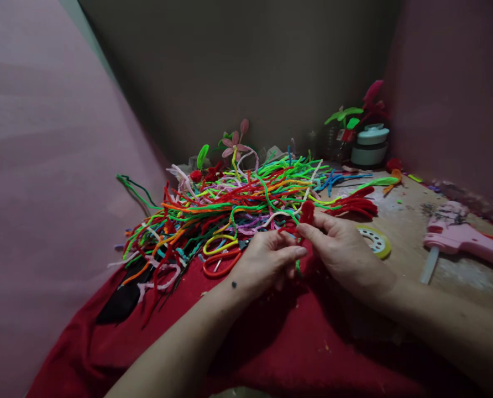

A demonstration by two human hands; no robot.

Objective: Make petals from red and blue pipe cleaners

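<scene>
My left hand (269,257) and my right hand (340,246) meet at the middle, close together above the red cloth. Pinched between my right thumb and fingers is a red pipe cleaner (307,211), bent into a fuzzy loop that sticks up past the fingertips. My left fingers are closed on a lower red part of it, just left of my right thumb. A bit of green stem shows below the fingers. Behind both hands spreads a large heap of pipe cleaners (230,193) in many colours. Scissors (222,262) with red and yellow handles lie beside my left wrist.
A yellow tape roll (381,243) and a pink glue gun (462,235) lie to the right. Red petal-like loops (354,204) rest behind my right hand. A lidded jar (370,146) and pipe-cleaner flowers (235,146) stand at the back. Red cloth (271,354) covers the front.
</scene>
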